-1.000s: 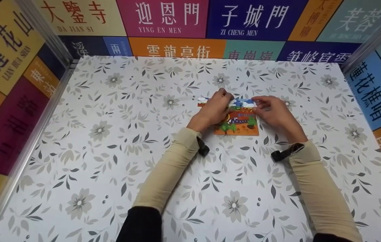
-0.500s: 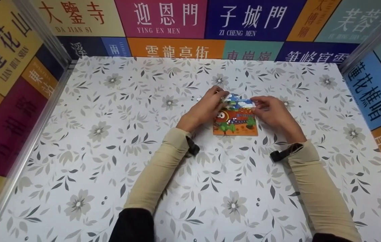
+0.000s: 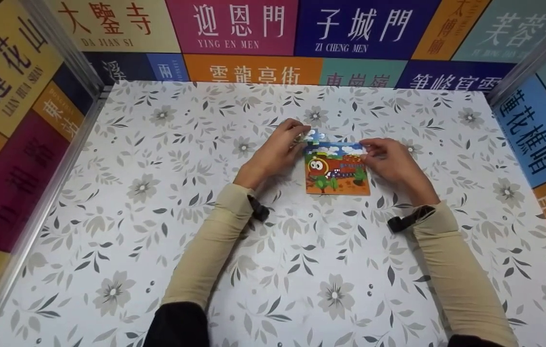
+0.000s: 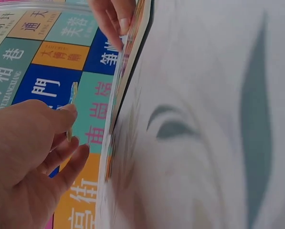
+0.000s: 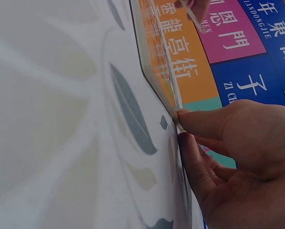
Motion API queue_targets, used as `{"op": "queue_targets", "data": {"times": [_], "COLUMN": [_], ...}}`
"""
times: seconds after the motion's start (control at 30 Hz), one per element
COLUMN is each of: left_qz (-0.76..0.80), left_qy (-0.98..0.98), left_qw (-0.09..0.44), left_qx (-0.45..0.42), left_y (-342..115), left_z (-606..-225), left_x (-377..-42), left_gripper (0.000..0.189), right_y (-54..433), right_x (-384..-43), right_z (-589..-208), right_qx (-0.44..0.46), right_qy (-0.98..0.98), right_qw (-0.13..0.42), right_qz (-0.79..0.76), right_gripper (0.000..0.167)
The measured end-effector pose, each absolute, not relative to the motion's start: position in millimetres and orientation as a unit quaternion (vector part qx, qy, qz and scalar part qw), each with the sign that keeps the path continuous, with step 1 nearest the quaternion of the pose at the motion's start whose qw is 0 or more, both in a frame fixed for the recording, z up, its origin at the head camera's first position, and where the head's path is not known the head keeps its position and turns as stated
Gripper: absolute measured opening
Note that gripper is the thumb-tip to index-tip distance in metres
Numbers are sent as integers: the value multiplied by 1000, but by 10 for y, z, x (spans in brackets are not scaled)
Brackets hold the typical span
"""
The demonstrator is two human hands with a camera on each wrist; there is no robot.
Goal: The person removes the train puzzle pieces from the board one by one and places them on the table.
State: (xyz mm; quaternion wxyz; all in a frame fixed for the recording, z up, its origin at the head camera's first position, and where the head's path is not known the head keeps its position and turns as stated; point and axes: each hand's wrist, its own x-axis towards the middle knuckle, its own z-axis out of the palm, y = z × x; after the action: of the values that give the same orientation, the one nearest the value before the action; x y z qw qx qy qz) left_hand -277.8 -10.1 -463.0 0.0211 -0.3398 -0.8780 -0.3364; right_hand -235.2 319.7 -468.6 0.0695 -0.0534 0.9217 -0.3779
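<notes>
A square jigsaw puzzle (image 3: 335, 171) with a cartoon train, green bushes and a cloudy sky lies flat on the table. My left hand (image 3: 280, 147) is at its upper left and pinches a small blue and white puzzle piece (image 3: 316, 136) between thumb and fingers. Seen edge-on in the left wrist view, that puzzle piece (image 4: 72, 107) is held up off the table. My right hand (image 3: 391, 159) grips the puzzle's upper right corner, its thumb (image 5: 199, 121) on the edge and the forefinger close below.
The table (image 3: 195, 250) has a white cloth with grey flowers and leaves. Upright panels with coloured signs (image 3: 244, 24) border its back and sides. In the left wrist view, a thin coloured edge (image 4: 109, 164) lies on the table below my left hand.
My left hand has moved left and slightly back from over the puzzle, carrying the puzzle piece, so the train's face now shows. The right hand has stayed at the corner.
</notes>
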Motion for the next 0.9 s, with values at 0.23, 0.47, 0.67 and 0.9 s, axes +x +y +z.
{"op": "queue_targets", "data": {"times": [0.23, 0.47, 0.67, 0.9], "left_qz": [-338, -336, -331, -315], "left_qy": [-885, -889, -893, -903], "left_qw": [29, 31, 22, 17], "left_qx": [-320, -309, -303, -292], "left_y": [-350, -575, -731, -878], "left_z": [-4610, -4635, -4645, -4649], "left_x": [-2758, -2747, -2754, -2780], "left_gripper": [41, 40, 40, 38], "right_y": [3193, 3185, 3189, 3181], "right_x": [-2342, -2350, -2358, -2355], "right_z": [-4696, -4700, -4692, -4683], "right_qx": [-76, -62, -49, -48], "right_qy": [925, 925, 924, 924], "right_qw": [51, 54, 65, 70], "right_qz": [-369, -370, -375, -374], "right_gripper": [46, 46, 47, 48]}}
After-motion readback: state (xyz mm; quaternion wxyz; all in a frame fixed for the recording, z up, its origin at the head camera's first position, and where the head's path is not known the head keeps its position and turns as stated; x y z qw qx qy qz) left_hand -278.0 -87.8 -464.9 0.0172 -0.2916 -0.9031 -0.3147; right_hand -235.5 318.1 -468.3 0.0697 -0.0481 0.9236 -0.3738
